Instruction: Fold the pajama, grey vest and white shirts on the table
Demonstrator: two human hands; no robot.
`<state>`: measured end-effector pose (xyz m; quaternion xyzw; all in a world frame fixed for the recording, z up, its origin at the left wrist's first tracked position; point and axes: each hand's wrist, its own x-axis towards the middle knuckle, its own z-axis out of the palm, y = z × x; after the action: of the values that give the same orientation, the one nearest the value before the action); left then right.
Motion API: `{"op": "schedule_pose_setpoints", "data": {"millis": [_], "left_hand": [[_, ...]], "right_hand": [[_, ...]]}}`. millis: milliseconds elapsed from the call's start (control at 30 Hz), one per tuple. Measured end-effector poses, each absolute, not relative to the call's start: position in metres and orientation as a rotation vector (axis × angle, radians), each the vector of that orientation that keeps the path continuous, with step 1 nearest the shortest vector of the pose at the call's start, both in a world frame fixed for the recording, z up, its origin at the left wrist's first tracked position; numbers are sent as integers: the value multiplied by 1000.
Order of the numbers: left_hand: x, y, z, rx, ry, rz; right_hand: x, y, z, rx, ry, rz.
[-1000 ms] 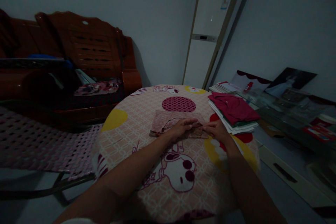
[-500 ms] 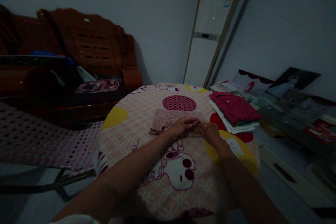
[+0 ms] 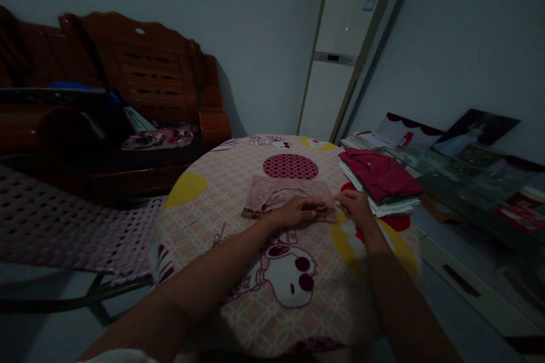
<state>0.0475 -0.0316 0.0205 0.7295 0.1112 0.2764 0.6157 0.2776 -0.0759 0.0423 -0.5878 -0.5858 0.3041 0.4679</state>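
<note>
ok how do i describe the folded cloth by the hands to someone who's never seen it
Find the round, cloth-covered table. Near its middle, just on the near side of a printed purple dotted oval, a flat folded cloth lies with the left hand on it. Its dusty pink colour sets it apart from the magenta-topped stack to its right.

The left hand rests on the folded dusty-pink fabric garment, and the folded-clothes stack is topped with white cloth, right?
No: crimson cloth tops the stack, as the head view shows. The left hand does rest on the pink garment.
</note>
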Motion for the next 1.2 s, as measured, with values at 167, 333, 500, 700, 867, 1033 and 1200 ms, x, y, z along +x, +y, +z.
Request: {"op": "schedule_pose_setpoints", "data": {"millis": [167,333,500,700,867,1033,1200], "left_hand": [[47,-33,22,1939,310,663],[46,-34,26,2016,320,665],[46,-39,31,2212,371,657],[47,-54,37,2675,436,620],[47,-67,48,2822,459,517],[46,-75,51,2790,436,529],[28,-55,55,2671,593,675]], "right_hand": [[284,-72,38,-1560,-1481,508],[283,-67,32,-1734,-1661,424],[285,-68,28,-1784,-1563,656],[281,-68,34,-1730,-1605,289],[256,-61,31,-1432,-1812,-109],[246,-46,-2,-1252,-2148,-87],[249,-44,-17,-1223,-2306,-71]]}}
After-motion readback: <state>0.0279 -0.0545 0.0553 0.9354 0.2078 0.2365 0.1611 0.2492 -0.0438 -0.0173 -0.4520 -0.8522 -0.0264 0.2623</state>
